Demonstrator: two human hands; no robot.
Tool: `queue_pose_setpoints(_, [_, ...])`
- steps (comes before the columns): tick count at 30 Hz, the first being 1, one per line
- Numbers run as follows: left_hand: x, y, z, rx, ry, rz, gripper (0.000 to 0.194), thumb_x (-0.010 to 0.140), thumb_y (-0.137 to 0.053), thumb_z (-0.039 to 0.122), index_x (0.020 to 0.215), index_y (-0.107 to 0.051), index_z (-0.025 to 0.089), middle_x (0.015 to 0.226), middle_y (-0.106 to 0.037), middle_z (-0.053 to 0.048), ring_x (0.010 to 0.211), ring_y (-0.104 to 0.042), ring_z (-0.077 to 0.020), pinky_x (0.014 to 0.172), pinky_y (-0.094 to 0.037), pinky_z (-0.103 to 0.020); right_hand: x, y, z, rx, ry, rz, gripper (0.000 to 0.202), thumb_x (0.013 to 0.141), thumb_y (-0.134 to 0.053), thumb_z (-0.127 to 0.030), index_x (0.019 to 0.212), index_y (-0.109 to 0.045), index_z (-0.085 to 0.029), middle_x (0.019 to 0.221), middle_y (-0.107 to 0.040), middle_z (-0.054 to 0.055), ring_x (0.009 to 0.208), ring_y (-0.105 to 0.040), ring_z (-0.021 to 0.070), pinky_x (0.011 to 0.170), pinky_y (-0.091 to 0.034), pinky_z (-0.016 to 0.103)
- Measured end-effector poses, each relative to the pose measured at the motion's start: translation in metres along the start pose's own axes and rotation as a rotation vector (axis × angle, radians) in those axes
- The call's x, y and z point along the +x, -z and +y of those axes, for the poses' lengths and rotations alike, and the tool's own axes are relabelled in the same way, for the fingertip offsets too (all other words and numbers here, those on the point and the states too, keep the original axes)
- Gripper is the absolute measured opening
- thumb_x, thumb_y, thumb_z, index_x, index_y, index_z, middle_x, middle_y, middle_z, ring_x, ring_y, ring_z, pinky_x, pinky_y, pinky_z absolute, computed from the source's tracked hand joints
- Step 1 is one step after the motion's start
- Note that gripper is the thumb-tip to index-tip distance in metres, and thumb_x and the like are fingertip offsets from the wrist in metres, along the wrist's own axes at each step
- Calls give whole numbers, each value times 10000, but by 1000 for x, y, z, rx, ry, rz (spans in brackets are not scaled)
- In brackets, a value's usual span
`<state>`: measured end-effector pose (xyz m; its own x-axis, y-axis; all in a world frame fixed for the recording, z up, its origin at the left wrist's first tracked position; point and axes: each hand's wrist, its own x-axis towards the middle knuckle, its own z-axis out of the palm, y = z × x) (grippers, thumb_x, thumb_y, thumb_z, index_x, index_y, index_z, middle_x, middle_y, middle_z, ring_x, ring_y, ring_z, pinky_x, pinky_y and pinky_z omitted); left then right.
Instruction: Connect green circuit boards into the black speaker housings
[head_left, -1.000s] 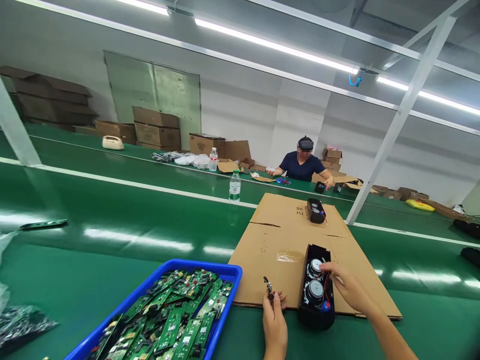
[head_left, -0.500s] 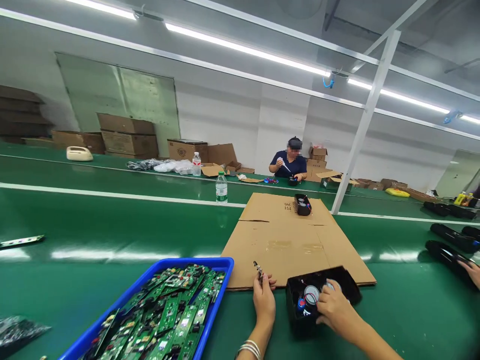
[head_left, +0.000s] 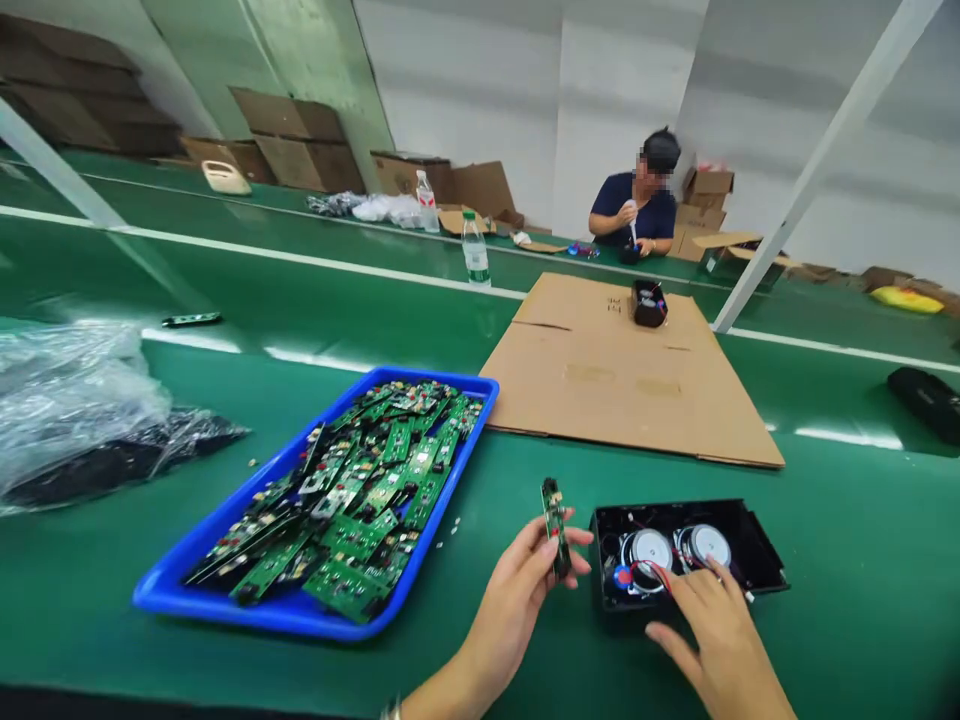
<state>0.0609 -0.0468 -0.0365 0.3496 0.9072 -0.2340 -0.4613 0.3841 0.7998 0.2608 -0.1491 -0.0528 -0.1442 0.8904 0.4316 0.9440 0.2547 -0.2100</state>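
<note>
My left hand holds a narrow green circuit board upright between thumb and fingers, just left of a black speaker housing. Two round silver speaker drivers sit side by side in the housing, with red wires and a small blue part at the left. Over the housing's near edge reaches my right hand, thumb spread from the fingers. Its fingertips are at the wires and drivers; whether they pinch a wire is hard to see. A blue tray full of similar circuit boards lies to the left.
Beyond the housing lies a flat cardboard sheet bearing another speaker housing. A water bottle stands behind it. Plastic bags lie at the left. Across the bench, a co-worker handles a black part. A white post rises at the right.
The view has tilted down and come closer. My left hand has turned the circuit board more upright beside the housing. My right hand's thumb has spread away from its fingers.
</note>
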Motion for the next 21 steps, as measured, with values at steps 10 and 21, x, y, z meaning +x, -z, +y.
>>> queue_pose_setpoints(10, [-61,41,-39,-58,160,45,392,714,-771,390,1034,-640,205,1185,-679,-151,592,-621,-151,552,-475,-282,7,44,9,506,-199,151,61,863,-618,-222,888,-666,-252,895,-673,60,763,-656,203,602,-551,292])
queue_pose_setpoints(21, [-59,21,-26,-94,170,133,343,620,-857,302,886,-666,200,979,-758,-86,749,-736,-246,665,-570,-303,44,26,-51,1192,-129,4,99,960,-497,-337,1009,-518,-253,610,-650,-19,535,-612,150,613,-546,324])
